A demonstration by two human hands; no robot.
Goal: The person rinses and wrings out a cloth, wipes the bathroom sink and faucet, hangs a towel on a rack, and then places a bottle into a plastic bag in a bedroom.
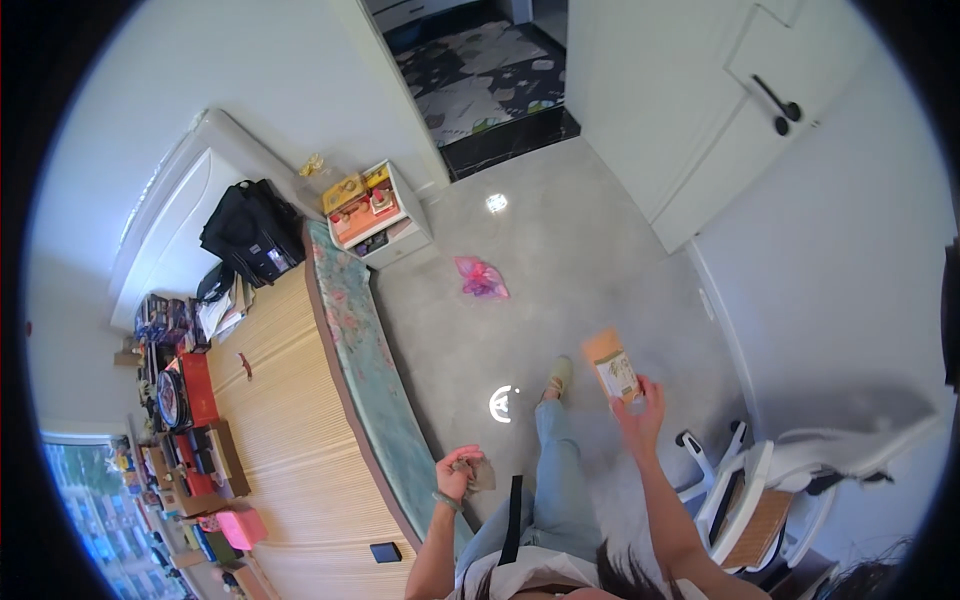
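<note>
My right hand (643,421) grips the lower end of an orange-brown paper packet (604,351) with a printed label, held out over the floor. Something small and clear, too blurred to name, shows by the fingers at that end. On the other side, my left hand (455,475), with a bangle at the wrist, is closed around a crumpled greyish-beige piece of cloth or wrapping (481,475). The bed's edge lies just left of that hand. A pink and purple plastic bag (481,278) rests on the grey floor (420,330) ahead of me.
A bed with a woven mat (285,390) runs along the left, bearing a black bag (255,232), boxes and a dark wallet-like item (385,553). A nightstand (405,244) stands beyond it. Right are a white chair (739,517) and an open door (675,97). A doorway leads ahead.
</note>
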